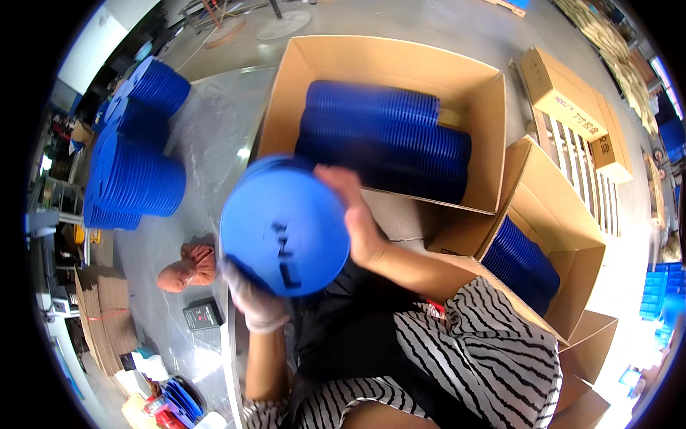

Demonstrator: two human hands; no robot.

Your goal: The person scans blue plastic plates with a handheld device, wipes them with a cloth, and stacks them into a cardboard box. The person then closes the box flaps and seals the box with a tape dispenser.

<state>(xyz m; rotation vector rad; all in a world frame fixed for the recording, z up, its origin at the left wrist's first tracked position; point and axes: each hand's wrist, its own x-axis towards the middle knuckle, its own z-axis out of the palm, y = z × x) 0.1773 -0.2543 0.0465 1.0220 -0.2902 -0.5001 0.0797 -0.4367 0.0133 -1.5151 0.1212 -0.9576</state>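
Between my two hands is a stack of round blue plastic discs [289,229], its flat face turned up toward me and showing dark slots and marks. My left hand [259,302], in a pale glove, closes on the stack's lower left edge. The bare right hand [357,218] grips the upper right side, slightly blurred; some of its fingers are hidden behind the stack. Just beyond, an open cardboard box [400,57] holds long rows of blue discs [386,139] lying on edge.
On the metal table [221,107] at left stand several stacks of blue discs [139,175]. Nearer lie a reddish-brown cloth bundle [189,268] and a small black box [203,314]. A second open box [572,250] with discs stands at right, a wooden pallet [572,154] behind it.
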